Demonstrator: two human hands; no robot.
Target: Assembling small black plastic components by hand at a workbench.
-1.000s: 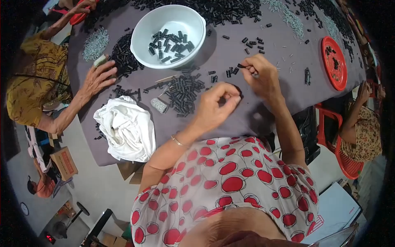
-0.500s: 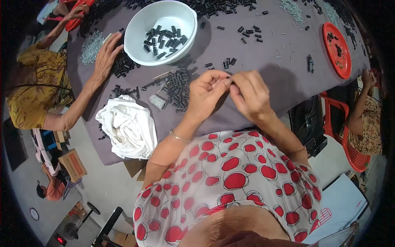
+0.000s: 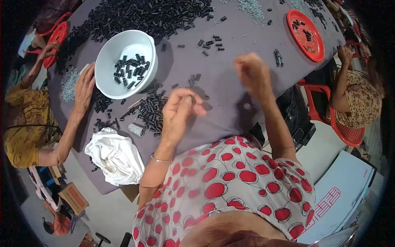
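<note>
We see the black parts in a heap on the worktop, between its near edge and the bowl, and a few loose ones lie beyond the left hand. This hand is half curled, thumb close to the fingers, beside the heap; the right hand is bent narrow above the bare middle, toward the right edge. Both are blurred, so we cannot tell whether either holds a part. In our judgement, a small part could slip from such loosely bent fingers and, near the edge, roll to the floor. The left wrist could also sweep the heap, because it is so close, or drag the cloth at the near left corner over the parts there. A co-worker's hand is at the bowl's left side, so a push could tip it; whether they touch, we cannot say. The right fingertips are hard to make out, the left hand and forearm hide some of the heap, and the far edge is cut off.
</note>
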